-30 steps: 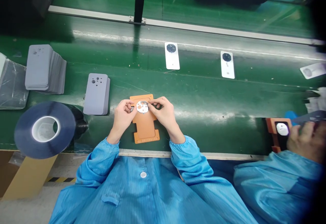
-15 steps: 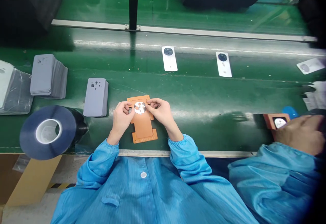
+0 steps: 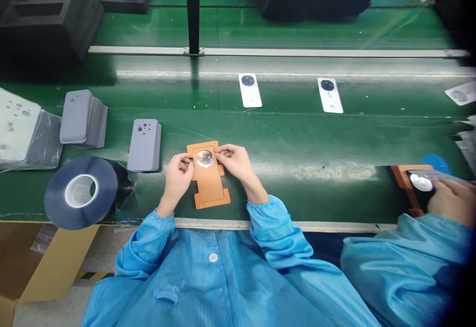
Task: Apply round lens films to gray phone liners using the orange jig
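Observation:
An orange jig plate [image 3: 210, 186] with notched edges lies on the green bench in front of me. A round silver disc with several holes [image 3: 204, 158] sits in its upper part. My left hand [image 3: 178, 176] has its fingers curled, with thumb and fingertips at the plate's upper left edge. At the opposite edge, beside the disc, the thumb and forefinger of my right hand [image 3: 235, 164] are pinched together. Both hands appear to hold the plate's sides; whether anything small is between the fingertips is hidden.
Stacks of grey phone-back sheets [image 3: 143, 146] and a large film roll [image 3: 80, 193] stand left. Two white phone-back panels [image 3: 251, 94] [image 3: 330, 100] lie farther back. A co-worker's hand [image 3: 453, 200] works over another orange jig [image 3: 403, 176] at right. A metal rail [image 3: 297, 52] crosses behind.
My fingertips have drawn slightly outward from the disc toward the plate's edges. The view has shifted a little. The co-worker's hand has moved and now holds a grey sheet over its jig.

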`<state>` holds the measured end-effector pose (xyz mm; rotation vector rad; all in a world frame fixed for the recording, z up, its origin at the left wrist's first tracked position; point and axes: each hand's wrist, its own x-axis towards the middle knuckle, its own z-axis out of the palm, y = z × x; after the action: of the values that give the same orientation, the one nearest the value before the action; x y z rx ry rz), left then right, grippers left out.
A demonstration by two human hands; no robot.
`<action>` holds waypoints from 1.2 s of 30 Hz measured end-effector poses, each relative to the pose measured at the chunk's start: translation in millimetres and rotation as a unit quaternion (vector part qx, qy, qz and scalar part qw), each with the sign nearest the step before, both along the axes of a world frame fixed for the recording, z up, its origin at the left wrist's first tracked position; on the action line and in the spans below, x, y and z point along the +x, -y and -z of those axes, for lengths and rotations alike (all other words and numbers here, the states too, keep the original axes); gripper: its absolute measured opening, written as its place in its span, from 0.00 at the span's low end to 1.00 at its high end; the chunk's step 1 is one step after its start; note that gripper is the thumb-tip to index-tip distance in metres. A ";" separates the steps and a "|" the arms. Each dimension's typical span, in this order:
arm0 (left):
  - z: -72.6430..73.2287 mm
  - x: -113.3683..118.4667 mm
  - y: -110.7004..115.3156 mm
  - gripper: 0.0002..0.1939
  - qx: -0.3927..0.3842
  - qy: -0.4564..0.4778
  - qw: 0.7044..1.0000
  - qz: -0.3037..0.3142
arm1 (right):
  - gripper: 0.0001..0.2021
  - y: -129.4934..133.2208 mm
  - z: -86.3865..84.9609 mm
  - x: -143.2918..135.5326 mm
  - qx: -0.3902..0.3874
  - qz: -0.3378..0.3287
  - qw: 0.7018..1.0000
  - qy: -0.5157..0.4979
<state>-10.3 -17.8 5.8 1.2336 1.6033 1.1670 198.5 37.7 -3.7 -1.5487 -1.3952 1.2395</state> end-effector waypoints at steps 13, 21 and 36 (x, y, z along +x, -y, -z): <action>-26.0 -38.8 18.0 0.24 -0.165 0.464 0.856 -0.155 | 0.14 1.1 -3.9 2.6 -0.008 0.015 0.999 -0.035; -27.9 18.4 60.8 0.29 -0.141 0.426 0.893 0.028 | 0.26 10.1 -30.5 -10.7 0.005 0.004 0.987 -0.160; -24.4 15.1 106.7 0.14 0.233 -0.274 0.906 0.223 | 0.24 13.0 -59.7 6.7 0.078 -0.198 0.972 -0.096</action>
<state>4.8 -124.4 30.2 2.2673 1.3170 0.9743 205.3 24.6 56.0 -1.0434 -1.6785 1.4295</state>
